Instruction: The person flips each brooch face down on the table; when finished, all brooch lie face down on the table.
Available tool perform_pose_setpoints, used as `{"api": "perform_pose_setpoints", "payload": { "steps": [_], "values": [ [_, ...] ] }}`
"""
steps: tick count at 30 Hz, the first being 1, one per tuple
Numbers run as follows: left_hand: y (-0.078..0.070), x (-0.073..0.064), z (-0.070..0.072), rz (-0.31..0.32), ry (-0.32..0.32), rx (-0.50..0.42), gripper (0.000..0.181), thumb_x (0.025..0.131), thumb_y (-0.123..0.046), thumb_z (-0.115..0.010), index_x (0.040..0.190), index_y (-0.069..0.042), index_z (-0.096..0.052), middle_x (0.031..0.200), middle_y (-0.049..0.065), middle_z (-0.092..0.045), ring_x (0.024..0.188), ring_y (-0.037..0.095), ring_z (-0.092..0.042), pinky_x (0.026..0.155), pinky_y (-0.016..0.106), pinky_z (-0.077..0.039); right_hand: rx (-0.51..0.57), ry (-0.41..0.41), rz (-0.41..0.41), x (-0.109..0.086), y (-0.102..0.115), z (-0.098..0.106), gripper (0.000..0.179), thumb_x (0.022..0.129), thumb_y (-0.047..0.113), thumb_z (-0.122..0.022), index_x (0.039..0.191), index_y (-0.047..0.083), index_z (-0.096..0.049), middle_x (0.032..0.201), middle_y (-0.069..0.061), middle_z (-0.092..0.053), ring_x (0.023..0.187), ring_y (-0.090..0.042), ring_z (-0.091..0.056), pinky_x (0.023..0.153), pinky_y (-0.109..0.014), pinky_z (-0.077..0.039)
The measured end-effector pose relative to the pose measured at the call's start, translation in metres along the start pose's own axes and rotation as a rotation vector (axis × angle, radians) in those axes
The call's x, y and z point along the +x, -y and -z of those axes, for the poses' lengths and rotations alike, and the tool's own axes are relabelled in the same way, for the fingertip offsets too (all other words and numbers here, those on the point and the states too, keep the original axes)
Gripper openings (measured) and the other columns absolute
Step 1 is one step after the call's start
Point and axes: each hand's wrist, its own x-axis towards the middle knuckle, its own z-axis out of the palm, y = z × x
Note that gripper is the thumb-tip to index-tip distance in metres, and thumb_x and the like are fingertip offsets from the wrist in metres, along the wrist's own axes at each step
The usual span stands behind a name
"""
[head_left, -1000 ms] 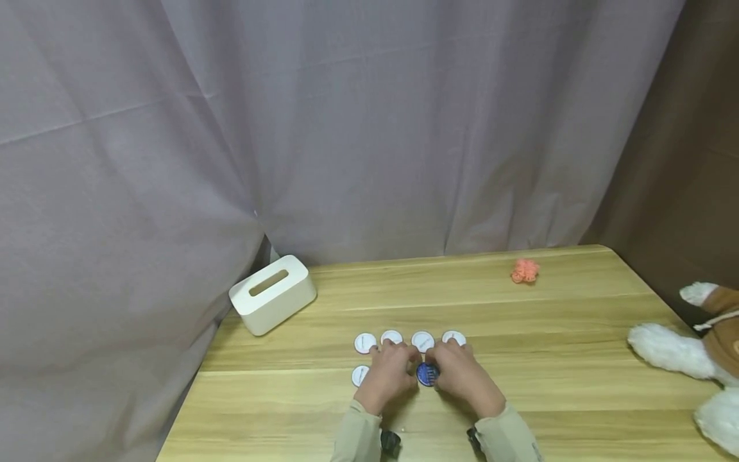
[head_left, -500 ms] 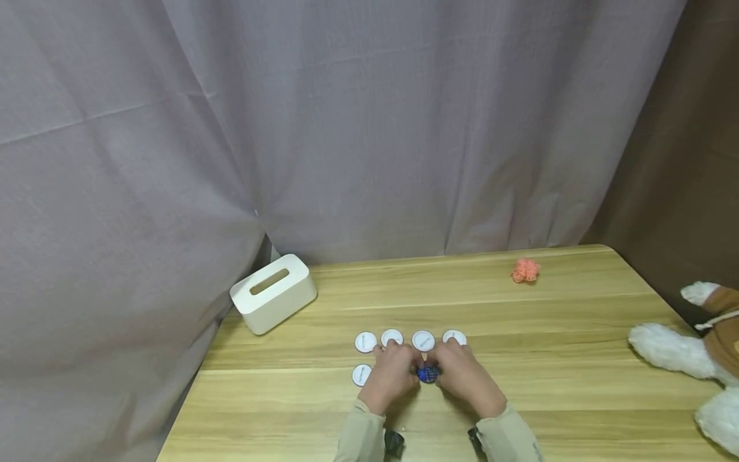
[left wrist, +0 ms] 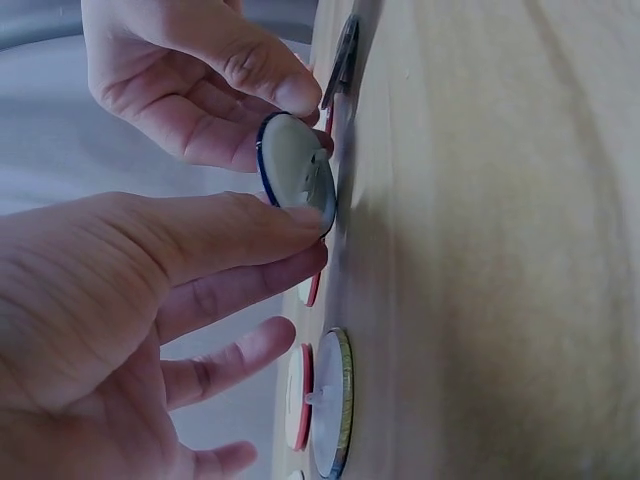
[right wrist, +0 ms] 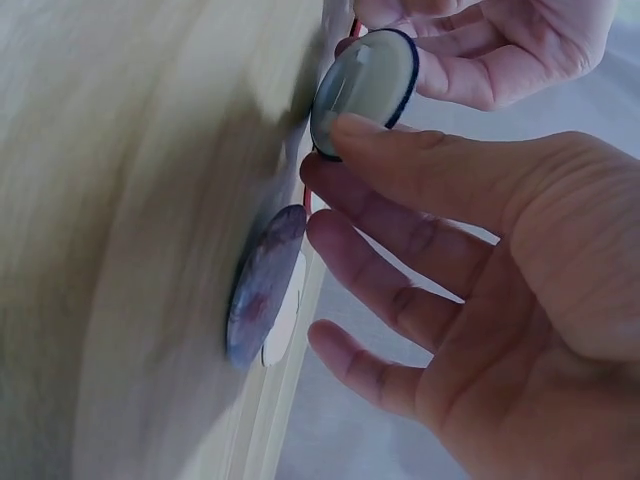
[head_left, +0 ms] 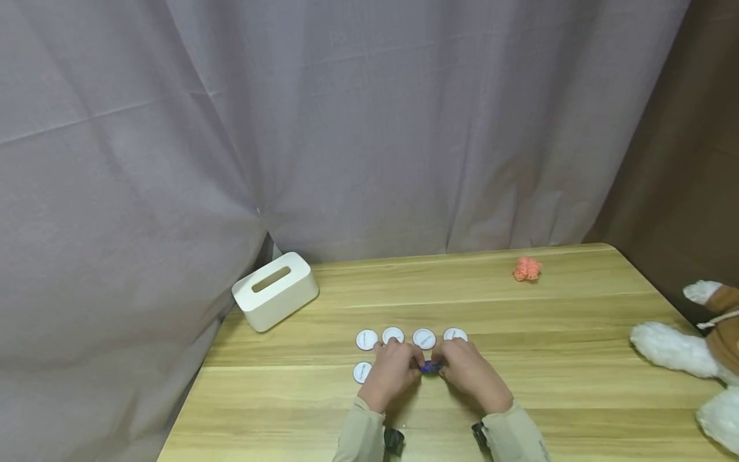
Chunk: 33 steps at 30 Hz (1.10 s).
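Between both hands a round pin-back button badge (head_left: pixel 430 367) with a blue face is tilted up on edge. Its pale back and pin (left wrist: pixel 290 160) show in the left wrist view. My left hand (head_left: pixel 394 369) pinches one side with thumb and forefinger, the other fingers spread. On the opposite side, the thumb and fingers of my right hand (right wrist: pixel 480 230) pinch the rim. Behind the hands lies a row of white-backed badges (head_left: pixel 424 339), and another white-backed badge (head_left: pixel 362 372) lies left of my left hand. A dark-patterned badge (right wrist: pixel 265 290) lies under my right hand, hidden from the head view.
A white tissue box (head_left: pixel 276 292) stands at the table's back left. Near the back right edge lies a coral-pink bundle (head_left: pixel 526 269). A plush toy with white furry limbs (head_left: pixel 672 350) is at the right edge. Grey curtain (head_left: pixel 358 128) hangs behind the wooden table (head_left: pixel 277 410).
The blue badge lay flat with its face up; fingers have closed on it from both sides and tipped it up on edge. The other visible badges have stayed put.
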Motion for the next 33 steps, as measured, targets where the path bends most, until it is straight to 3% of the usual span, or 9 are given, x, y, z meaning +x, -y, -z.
{"api": "perform_pose_setpoints", "payload": {
  "steps": [9,16,22,27,33],
  "values": [
    [-0.0029,0.0015,0.0029,0.037,0.020,-0.020,0.013,0.076,-0.012,-0.083,0.080,-0.022,-0.075,0.079,-0.011,-0.070,0.077,0.013,-0.055,0.082,0.049,-0.040,0.008,-0.009,0.017,-0.0011,-0.0015,0.0027,0.025,0.067,-0.010,-0.074,0.071,0.014,-0.069,0.071,0.007,-0.062,0.070,-0.015,-0.055,0.069,-0.038,-0.048],
    [-0.0034,0.0009,0.0063,0.006,-0.014,-0.029,0.009,0.079,-0.012,-0.080,0.080,-0.020,-0.076,0.077,-0.011,-0.070,0.072,0.012,-0.054,0.075,0.039,-0.036,0.012,-0.011,0.004,0.0005,0.0000,0.0061,0.026,0.069,-0.010,-0.072,0.067,0.016,-0.068,0.067,0.010,-0.058,0.066,-0.012,-0.050,0.065,-0.035,-0.045],
    [-0.0023,0.0008,0.0071,-0.021,-0.013,-0.030,0.011,0.077,-0.008,-0.077,0.079,-0.018,-0.074,0.072,-0.012,-0.068,0.068,0.011,-0.055,0.071,0.036,-0.033,0.050,-0.006,0.005,0.0003,0.0022,0.0045,0.025,0.069,-0.011,-0.072,0.075,0.012,-0.066,0.067,0.009,-0.056,0.064,-0.010,-0.049,0.062,-0.032,-0.044],
    [-0.0024,0.0023,0.0041,-0.004,-0.007,-0.022,0.016,0.074,-0.008,-0.079,0.085,-0.018,-0.074,0.074,-0.011,-0.070,0.071,0.011,-0.058,0.073,0.036,-0.034,0.057,-0.023,-0.012,-0.0003,0.0034,0.0019,0.031,0.069,-0.012,-0.072,0.079,0.014,-0.059,0.065,0.012,-0.044,0.063,-0.009,-0.042,0.060,-0.029,-0.040],
    [-0.0032,0.0041,0.0009,0.034,0.002,-0.006,0.022,0.072,-0.007,-0.080,0.088,-0.017,-0.072,0.072,-0.010,-0.068,0.071,0.013,-0.059,0.076,0.040,-0.038,0.032,-0.064,0.007,0.0013,0.0045,-0.0012,0.033,0.067,-0.011,-0.073,0.080,0.015,-0.056,0.064,0.013,-0.043,0.061,-0.010,-0.041,0.059,-0.030,-0.038]
  ]
}}
